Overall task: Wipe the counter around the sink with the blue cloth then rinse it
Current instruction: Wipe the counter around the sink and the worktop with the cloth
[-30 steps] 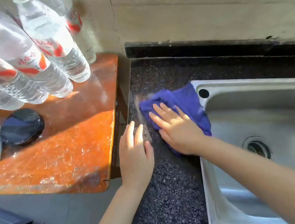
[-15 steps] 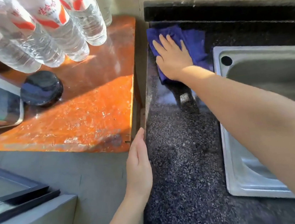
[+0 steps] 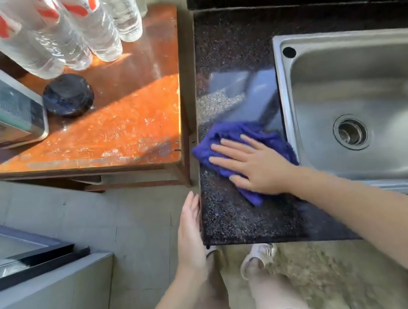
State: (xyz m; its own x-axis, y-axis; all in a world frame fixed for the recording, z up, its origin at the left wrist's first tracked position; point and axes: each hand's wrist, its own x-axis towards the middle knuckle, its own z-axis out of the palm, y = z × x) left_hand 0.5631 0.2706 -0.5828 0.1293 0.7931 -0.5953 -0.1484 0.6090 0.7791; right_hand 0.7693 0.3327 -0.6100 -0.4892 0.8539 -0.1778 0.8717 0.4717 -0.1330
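Lying bunched on the dark speckled counter point(image 3: 233, 217) at centre frame, the blue cloth point(image 3: 226, 138) sits just left of the steel sink point(image 3: 284, 98), its right edge touching the sink rim. Its long axis runs diagonally, from an upper-left corner overhanging the counter's left edge to a narrow tail pointing toward the lower right, beneath the wrist.

Right hand point(image 3: 253, 163): grip fully open, palm down, fingers point(image 3: 232, 143) straight and spread, pointing to the left of the frame, pressing flat on the cloth. Nothing is pinched or curled round.

Left hand point(image 3: 191, 235): grip open, fingers straight and together, pointing up the frame, resting against the counter's left vertical edge at lower centre. It holds nothing.

A wet sheen shows on the counter above the cloth. At upper left, water bottles point(image 3: 95, 31) and a round black lid point(image 3: 68, 95) stand on an orange wooden table point(image 3: 130, 127).
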